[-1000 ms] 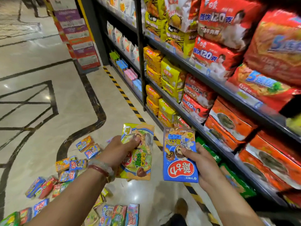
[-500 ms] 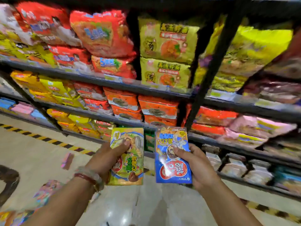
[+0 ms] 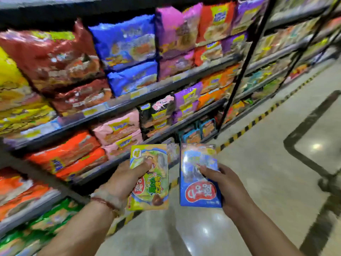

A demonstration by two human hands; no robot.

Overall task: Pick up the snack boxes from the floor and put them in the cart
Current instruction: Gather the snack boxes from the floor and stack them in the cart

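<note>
Holding both boxes upright before the noodle shelves (image 3: pixel 129 106), the left hand (image 3: pixel 127 178) grips the green snack box (image 3: pixel 153 189) (thumb across its front) and the right hand (image 3: pixel 224 185) grips the blue snack box (image 3: pixel 199 193).

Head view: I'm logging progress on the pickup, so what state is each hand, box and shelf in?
Left hand: grips the green snack box.
Green snack box: upright, held off the floor.
Right hand: grips the blue snack box.
Blue snack box: upright, held off the floor.
Shelves: stocked with packets.
</note>
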